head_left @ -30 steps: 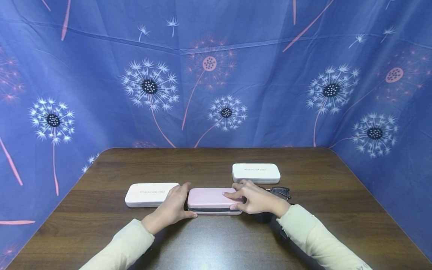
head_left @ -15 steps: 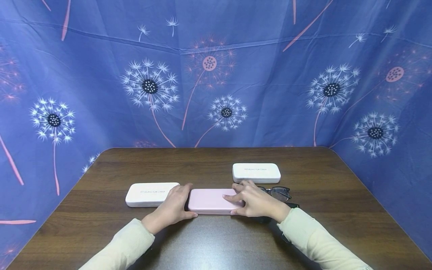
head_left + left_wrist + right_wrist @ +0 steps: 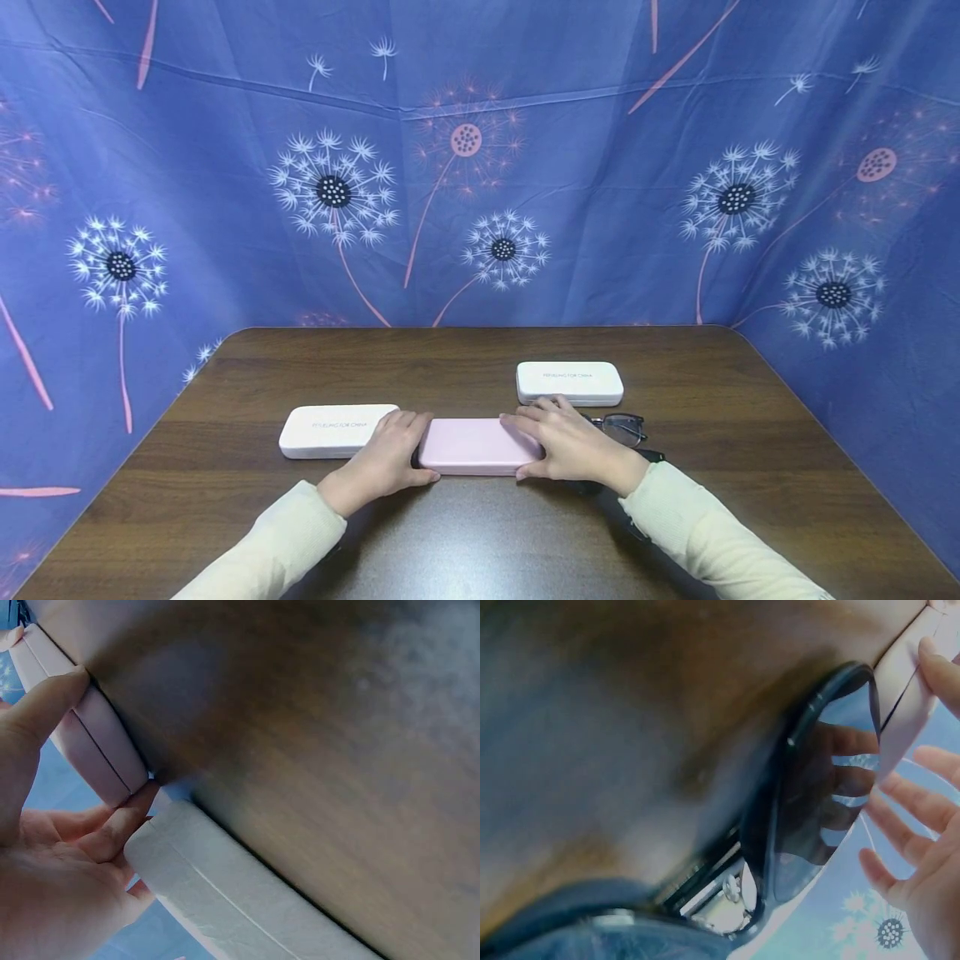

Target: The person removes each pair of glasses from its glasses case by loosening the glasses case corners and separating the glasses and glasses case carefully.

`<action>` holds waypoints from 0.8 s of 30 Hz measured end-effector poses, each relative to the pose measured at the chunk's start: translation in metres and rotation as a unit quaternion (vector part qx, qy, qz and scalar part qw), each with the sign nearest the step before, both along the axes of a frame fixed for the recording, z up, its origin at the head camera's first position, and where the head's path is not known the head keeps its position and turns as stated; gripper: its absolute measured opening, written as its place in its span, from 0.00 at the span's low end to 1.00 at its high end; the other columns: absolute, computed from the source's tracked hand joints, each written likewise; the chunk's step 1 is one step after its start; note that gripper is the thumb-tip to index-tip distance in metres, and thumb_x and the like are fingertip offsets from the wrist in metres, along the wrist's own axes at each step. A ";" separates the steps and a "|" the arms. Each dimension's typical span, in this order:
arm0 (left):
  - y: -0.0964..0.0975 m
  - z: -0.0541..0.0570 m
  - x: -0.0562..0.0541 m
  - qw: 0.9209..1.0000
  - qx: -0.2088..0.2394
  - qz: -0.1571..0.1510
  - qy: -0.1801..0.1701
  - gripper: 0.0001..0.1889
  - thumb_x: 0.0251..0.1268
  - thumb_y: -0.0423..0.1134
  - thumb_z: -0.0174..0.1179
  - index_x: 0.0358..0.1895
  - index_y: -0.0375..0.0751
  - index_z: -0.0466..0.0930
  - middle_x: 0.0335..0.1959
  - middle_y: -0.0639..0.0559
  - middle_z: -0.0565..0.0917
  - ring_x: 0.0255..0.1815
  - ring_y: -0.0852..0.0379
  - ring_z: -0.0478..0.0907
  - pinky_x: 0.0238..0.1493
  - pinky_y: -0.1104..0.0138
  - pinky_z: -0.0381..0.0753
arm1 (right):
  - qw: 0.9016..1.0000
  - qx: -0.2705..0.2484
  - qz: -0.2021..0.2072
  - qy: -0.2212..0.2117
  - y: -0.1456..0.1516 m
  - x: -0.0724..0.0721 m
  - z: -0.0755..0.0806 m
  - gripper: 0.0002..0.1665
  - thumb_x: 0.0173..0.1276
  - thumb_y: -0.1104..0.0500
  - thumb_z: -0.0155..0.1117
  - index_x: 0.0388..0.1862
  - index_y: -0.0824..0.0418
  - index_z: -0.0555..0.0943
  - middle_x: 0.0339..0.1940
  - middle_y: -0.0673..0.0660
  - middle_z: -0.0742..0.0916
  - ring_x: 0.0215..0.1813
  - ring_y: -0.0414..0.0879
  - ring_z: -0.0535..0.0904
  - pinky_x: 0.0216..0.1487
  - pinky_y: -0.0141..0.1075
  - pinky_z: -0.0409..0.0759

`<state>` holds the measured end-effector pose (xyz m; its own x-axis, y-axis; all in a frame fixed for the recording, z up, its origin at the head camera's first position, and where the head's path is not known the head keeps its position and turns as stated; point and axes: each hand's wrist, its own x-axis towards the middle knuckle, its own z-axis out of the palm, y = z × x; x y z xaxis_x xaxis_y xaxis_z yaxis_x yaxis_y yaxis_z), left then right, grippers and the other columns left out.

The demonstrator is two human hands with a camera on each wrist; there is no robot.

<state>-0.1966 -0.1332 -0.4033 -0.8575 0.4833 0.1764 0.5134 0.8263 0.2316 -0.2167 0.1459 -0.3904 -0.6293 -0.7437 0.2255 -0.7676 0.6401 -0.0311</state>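
Note:
A closed pink glasses case [image 3: 472, 443] lies on the wooden table, lid down, with one hand at each end. My left hand [image 3: 384, 454] grips its left end, thumb along the front and fingers round the end; in the left wrist view the thumb presses the case's side [image 3: 105, 739] by the seam. At the other end my right hand [image 3: 573, 443] holds the case, thumb at the front edge and index finger over the lid. Its remaining fingers spread behind, as the right wrist view shows. Dark sunglasses [image 3: 810, 787] stand beside this hand, mostly hidden by it in the head view.
One white glasses case [image 3: 333, 431] lies left of the left hand, close to its knuckles. Another white case [image 3: 570, 382] sits behind the right hand. Clear-lensed glasses [image 3: 624, 428] rest just beyond the right wrist. A blue dandelion-print cloth [image 3: 585, 167] hangs behind the table.
The pink case's lid, slightly raised a second ago, has come down flush. My right index finger has drawn back toward the lid's far edge; the left hand stays nearly in place.

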 end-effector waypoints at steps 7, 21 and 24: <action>0.001 0.005 0.000 1.000 -0.013 -0.003 -0.005 0.41 0.37 0.50 0.73 0.54 0.28 0.68 0.48 0.37 0.78 0.54 0.41 0.72 0.63 0.49 0.60 | 0.999 0.020 -0.035 0.006 0.004 0.000 0.000 0.52 0.41 0.31 0.68 0.61 0.59 0.70 0.54 0.57 0.79 0.56 0.52 0.72 0.56 0.51 0.68; 0.001 0.007 -0.001 1.000 -0.006 -0.008 -0.005 0.41 0.33 0.51 0.74 0.53 0.31 0.69 0.47 0.38 0.79 0.53 0.39 0.72 0.61 0.48 0.62 | 0.998 0.051 -0.025 0.028 0.004 0.000 0.000 0.44 0.43 0.34 0.69 0.53 0.61 0.76 0.46 0.55 0.81 0.49 0.50 0.75 0.49 0.45 0.71; 0.001 0.007 -0.001 1.000 -0.007 -0.014 0.001 0.42 0.33 0.51 0.74 0.54 0.32 0.69 0.46 0.39 0.79 0.52 0.39 0.72 0.61 0.48 0.62 | 0.998 0.050 -0.021 0.031 0.004 0.000 0.000 0.44 0.44 0.35 0.68 0.54 0.62 0.76 0.46 0.56 0.81 0.49 0.50 0.75 0.49 0.45 0.71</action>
